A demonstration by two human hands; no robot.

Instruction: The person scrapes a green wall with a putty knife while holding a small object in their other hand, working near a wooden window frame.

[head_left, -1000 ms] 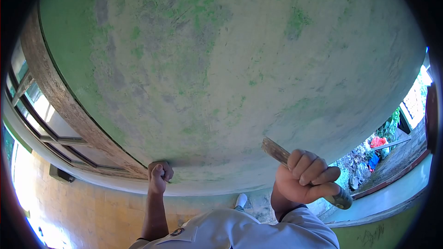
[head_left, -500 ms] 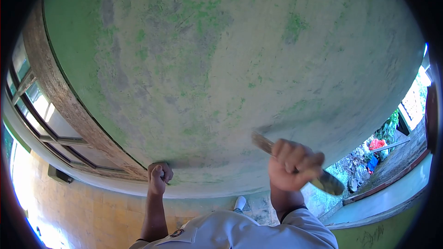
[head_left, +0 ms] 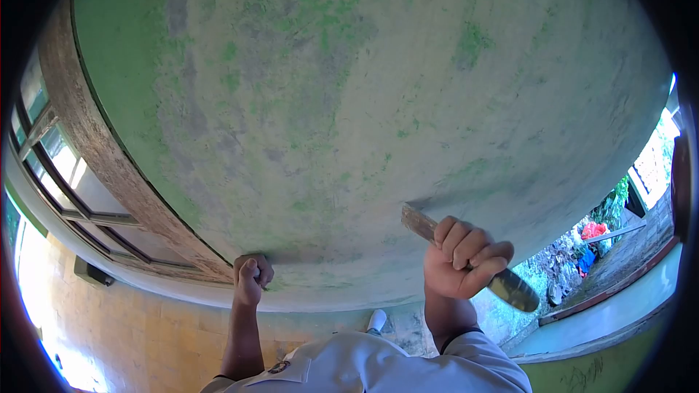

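Note:
My right hand (head_left: 467, 258) is closed round the middle of a long tool (head_left: 515, 291) with a dark, mottled handle and a flat, worn blade. The blade's tip touches or nearly touches the wall (head_left: 378, 102), whose green paint is patchy over pale and grey areas. At the wall's lower edge, near the window frame's corner, my left hand (head_left: 253, 276) is a fist with the thumb on top. Whatever it may hold is hidden inside the fingers.
On the left a worn wooden frame (head_left: 102, 145) borders window panes. Yellowish floor tiles (head_left: 167, 327) lie below, with a dark box-like object (head_left: 93, 271) on them. At the right, red and blue items (head_left: 594, 230) lie outside beyond a ledge (head_left: 604, 313).
The tool and my right hand have shifted very slightly and look sharper now, less blurred. My left hand stays in place.

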